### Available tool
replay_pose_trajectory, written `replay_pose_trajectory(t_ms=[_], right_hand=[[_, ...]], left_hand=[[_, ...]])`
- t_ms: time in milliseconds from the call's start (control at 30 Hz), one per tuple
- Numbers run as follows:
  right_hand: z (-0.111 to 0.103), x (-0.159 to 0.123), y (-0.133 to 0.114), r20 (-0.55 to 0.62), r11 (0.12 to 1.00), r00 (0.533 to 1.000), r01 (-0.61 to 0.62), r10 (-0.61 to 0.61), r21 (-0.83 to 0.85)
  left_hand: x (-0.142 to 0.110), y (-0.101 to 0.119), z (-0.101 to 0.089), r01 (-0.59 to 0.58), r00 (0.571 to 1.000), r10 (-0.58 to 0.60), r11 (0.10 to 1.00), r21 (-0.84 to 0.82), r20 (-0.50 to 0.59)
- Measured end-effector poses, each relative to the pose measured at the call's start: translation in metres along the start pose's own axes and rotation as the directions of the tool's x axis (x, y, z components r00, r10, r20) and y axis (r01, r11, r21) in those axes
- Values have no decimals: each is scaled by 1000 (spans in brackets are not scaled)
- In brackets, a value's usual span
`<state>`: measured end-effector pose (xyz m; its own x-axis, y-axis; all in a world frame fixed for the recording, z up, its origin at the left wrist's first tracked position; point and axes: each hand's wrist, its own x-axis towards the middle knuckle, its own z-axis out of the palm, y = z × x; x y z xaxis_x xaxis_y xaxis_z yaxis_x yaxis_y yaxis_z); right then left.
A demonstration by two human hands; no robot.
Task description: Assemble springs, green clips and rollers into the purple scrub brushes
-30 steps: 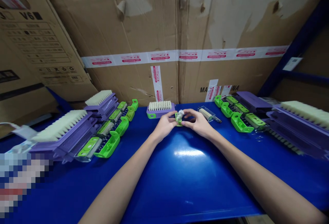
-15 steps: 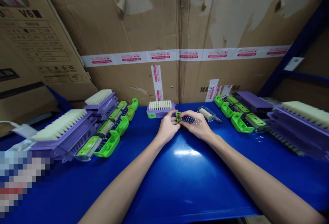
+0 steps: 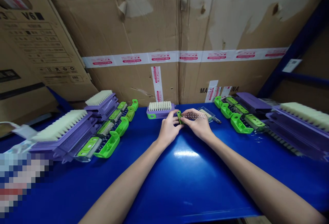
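Note:
Over the middle of the blue table, my left hand (image 3: pixel 167 128) has its fingers closed around a small green plastic piece (image 3: pixel 179 115). My right hand (image 3: pixel 198 125) pinches a thin metal coil spring (image 3: pixel 195 115) near its left end, right against the green piece. The rest of the spring stretches out to the right above my right hand. Whether the spring is hooked into the green piece I cannot tell, since fingertips cover the joint. Just behind my left hand lies a purple brush (image 3: pixel 159 107) with cream bristles up and a green end.
A clear plastic part (image 3: pixel 211 115) lies behind my right hand. On the left are stacked purple brushes (image 3: pixel 61 124) and green end pieces (image 3: pixel 109 145); on the right stand more green pieces (image 3: pixel 241 124) and purple parts (image 3: pixel 295 124). Cardboard (image 3: pixel 128 32) walls the back.
The green piece has tilted and shifted slightly right in my left fingers. The spring has swung up to lie nearly level, and my right hand has moved slightly with it.

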<state>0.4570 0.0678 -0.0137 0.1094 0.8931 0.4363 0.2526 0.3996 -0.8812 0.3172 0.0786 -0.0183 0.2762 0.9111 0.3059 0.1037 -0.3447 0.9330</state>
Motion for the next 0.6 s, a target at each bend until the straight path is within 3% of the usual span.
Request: replay_pose_trajectory(t_ms=[133,233,333,467,600], right_hand=[[2,0,-4,-68,990,991,-113,119,85],[3,1,-3,-81,971,977,-181,195,154],[3,0,0,-68,974,982,-166,178,152],[4,-3,5,-53,997,996,-73,73,-6],[6,-4,8,37,998,997,-65,66,-13]], left_hand=[[-2,-9,-2,-144,989,144,969,199,18],[-2,-10,-3,-154,988,154,954,258,19],[-1,-4,-1,-82,996,87,983,162,-21],[2,3,-1,34,993,-32,999,22,-112],[4,2,-1,55,991,-59,998,-36,-118]])
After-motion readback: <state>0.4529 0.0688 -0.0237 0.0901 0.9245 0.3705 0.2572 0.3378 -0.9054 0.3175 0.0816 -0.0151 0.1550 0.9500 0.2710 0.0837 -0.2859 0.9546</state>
